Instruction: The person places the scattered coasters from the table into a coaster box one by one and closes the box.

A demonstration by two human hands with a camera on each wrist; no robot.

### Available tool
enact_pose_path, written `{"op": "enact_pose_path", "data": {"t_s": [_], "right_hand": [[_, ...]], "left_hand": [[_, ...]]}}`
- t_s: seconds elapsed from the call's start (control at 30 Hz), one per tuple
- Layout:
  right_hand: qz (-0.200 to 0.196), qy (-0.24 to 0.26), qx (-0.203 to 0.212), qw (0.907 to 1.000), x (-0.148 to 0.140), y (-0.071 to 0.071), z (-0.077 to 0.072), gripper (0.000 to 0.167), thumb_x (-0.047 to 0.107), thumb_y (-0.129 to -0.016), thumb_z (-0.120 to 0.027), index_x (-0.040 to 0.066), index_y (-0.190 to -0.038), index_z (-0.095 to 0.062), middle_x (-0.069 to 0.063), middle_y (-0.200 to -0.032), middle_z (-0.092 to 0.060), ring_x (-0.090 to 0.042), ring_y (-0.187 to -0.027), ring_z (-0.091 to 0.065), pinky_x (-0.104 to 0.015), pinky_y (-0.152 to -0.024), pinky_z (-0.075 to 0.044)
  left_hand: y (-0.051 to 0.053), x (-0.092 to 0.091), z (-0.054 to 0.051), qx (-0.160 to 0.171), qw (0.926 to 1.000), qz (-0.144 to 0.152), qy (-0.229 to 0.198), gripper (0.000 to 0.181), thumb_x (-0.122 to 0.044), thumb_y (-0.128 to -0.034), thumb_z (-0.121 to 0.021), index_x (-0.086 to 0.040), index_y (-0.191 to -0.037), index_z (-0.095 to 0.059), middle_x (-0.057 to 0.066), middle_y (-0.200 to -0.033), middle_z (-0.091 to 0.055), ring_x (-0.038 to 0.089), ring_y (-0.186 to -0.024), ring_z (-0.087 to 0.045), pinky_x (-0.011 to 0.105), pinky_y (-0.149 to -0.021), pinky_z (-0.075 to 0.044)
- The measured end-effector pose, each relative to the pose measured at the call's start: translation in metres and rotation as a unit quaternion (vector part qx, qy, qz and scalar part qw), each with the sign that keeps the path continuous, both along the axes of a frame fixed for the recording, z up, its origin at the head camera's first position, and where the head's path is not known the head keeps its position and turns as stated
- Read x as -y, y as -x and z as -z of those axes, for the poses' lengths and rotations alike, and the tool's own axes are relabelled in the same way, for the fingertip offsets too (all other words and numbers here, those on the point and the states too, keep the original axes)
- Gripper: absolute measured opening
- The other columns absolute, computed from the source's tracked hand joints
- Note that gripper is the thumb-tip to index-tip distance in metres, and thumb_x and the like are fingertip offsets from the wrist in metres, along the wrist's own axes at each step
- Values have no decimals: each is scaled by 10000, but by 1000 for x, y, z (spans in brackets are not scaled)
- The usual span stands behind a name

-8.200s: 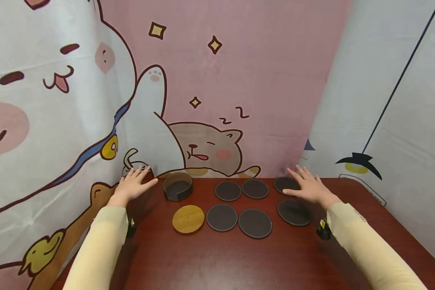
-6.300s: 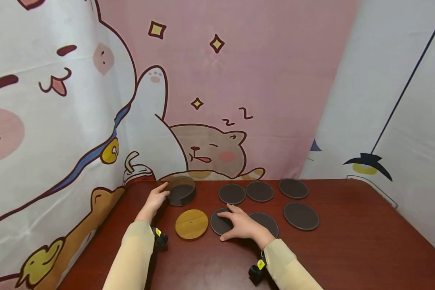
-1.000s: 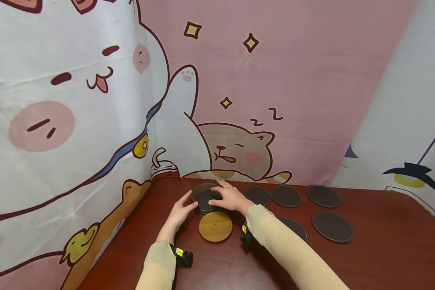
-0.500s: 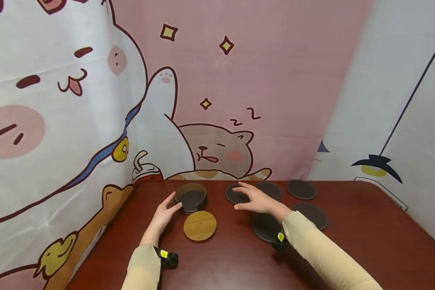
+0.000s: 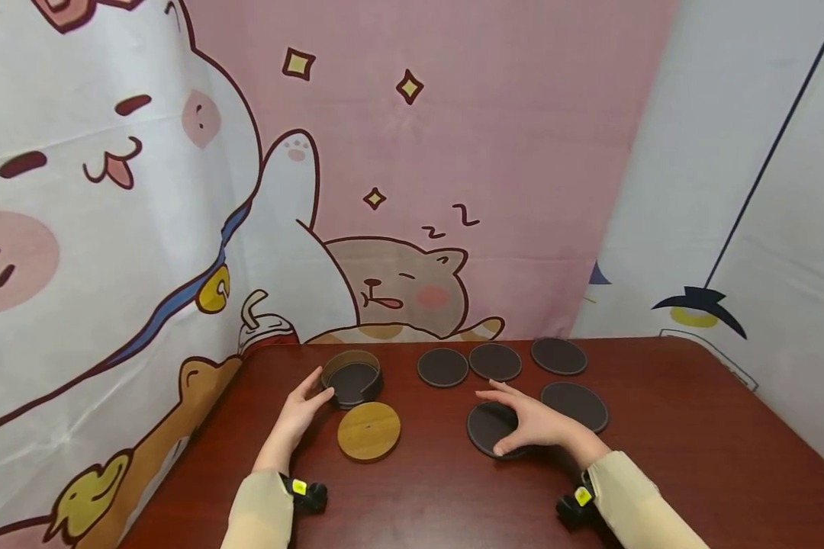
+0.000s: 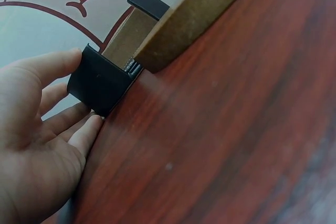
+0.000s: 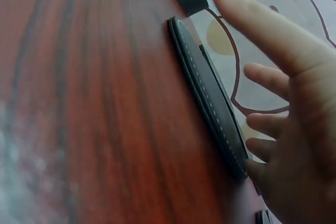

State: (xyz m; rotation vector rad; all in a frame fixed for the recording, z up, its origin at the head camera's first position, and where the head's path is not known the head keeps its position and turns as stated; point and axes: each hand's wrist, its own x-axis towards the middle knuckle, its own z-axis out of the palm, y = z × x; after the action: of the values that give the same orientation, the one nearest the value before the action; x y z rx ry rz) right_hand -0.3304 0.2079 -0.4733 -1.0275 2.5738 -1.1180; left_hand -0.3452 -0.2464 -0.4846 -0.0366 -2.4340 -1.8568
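A round black coaster holder (image 5: 352,394) with a brown inside and a notch in front stands at the back left, a dark disc inside it. My left hand (image 5: 299,415) grips its left side, fingertips on the black wall (image 6: 100,80) and thumb low by its base. Over a dark round coaster (image 5: 484,428) in the near row hovers my right hand (image 5: 539,423), fingers spread and thumb apart. In the right wrist view this coaster (image 7: 210,100) shows pale stitching along its edge and appears apart from the fingers. A yellow-brown wooden disc (image 5: 368,431) lies before the holder.
More dark coasters lie flat on the red-brown table (image 5: 419,503): one (image 5: 442,367) right of the holder, one (image 5: 496,361) beside it, one (image 5: 559,356) at the back right and one (image 5: 574,406) before that. A cartoon-printed cloth (image 5: 522,152) hangs behind the table.
The near-row coaster right of the wooden disc has gone into the holder. My right hand has left the holder and moved right to another coaster; my left hand stays at the holder.
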Motion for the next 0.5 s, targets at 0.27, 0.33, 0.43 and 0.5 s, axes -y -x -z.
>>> {"op": "enact_pose_path", "data": {"t_s": [0.27,0.33,0.43,0.5], "right_hand": [[-199,-451,238,9985,-6,-5,-2,1001,458,-670,-866,144,-1494,-393,-220,-1576,-160,-486,-1414,-131,-705,-993,-255],[-199,-574,182,9980,-6,-5,-1,996,481,-664,-863,152,-1487,-409,-209,-1578,-169,-478,-1420,-115,-708,-996,-250],[-219,-656,105,9976,-6,-5,0,981,482,-664,-863,147,-1477,-428,-213,-1575,-179,-479,-1420,-115,-710,-995,-252],[-229,-657,88,9975,-7,-5,1,971,470,-664,-865,134,-1469,-440,-220,-1569,-194,-487,-1415,-121,-711,-996,-248]], "left_hand": [[-11,-5,-16,91,9999,99,-75,676,-150,-952,-632,-22,-1519,-287,273,-1525,-268,418,-1397,-257,533,-1103,-251],[-9,-3,-14,103,9999,83,-41,674,-150,-954,-629,-29,-1522,-286,267,-1527,-269,409,-1399,-260,526,-1105,-252],[-3,1,-5,60,10000,63,-2,677,-168,-952,-635,-58,-1526,-294,247,-1533,-274,394,-1402,-264,518,-1107,-253],[-2,0,-3,45,10000,60,55,683,-179,-950,-637,-63,-1528,-292,249,-1532,-275,395,-1402,-264,522,-1105,-255]]}}
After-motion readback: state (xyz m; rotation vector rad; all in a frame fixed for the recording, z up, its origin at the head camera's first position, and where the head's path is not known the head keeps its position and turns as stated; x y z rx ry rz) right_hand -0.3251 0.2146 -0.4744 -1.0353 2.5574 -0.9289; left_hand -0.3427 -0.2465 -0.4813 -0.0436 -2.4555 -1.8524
